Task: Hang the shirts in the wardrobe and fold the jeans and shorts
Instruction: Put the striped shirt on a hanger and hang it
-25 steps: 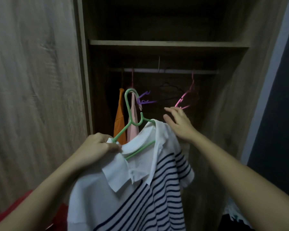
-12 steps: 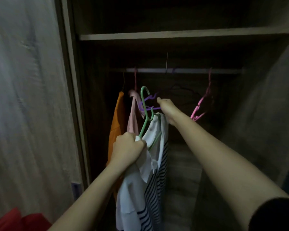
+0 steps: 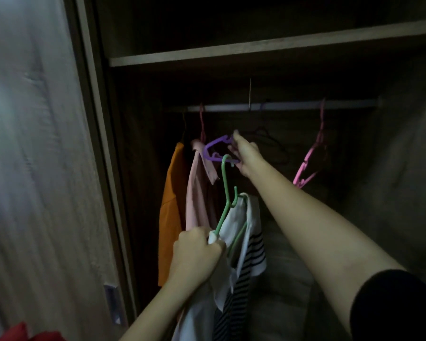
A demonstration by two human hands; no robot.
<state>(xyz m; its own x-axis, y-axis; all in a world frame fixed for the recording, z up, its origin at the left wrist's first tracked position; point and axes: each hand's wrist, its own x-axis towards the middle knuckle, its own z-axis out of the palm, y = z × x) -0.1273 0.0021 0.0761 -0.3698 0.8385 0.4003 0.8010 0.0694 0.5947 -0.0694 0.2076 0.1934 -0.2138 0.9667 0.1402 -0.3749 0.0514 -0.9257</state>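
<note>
1. The wardrobe (image 3: 391, 193) opening is bounded by the door (image 3: 47, 168) at the left of the frame, the shelf (image 3: 256, 49) across the top and a side wall at the right.
2. The rail (image 3: 280, 105) runs under the shelf across the upper middle. An orange shirt (image 3: 169, 217) and a pink shirt (image 3: 197, 193) hang side by side at its left end, and a pink hanger (image 3: 308, 166) hangs near its right end.
3. The stretch of rail between them carries a purple hanger (image 3: 217, 150) and a dark hanger (image 3: 268, 143) too dim to make out well.
4. The striped shirt (image 3: 249, 242) sits on a green hanger (image 3: 228, 193) at centre frame, just right of the pink shirt. Its hook is well below the rail and not on it.
5. Compared with half a second ago, the left hand (image 3: 197, 254) and the green hook sit lower in the frame. The purple hanger is swung further forward, and the shelf now slants.
6. The left hand is clenched round the green hanger's shoulder and the shirt collar, arm rising from the bottom edge.
7. The right hand (image 3: 246, 153) is stretched out at full reach, forefinger up, its other fingers curled on the purple hanger's right end.
</note>
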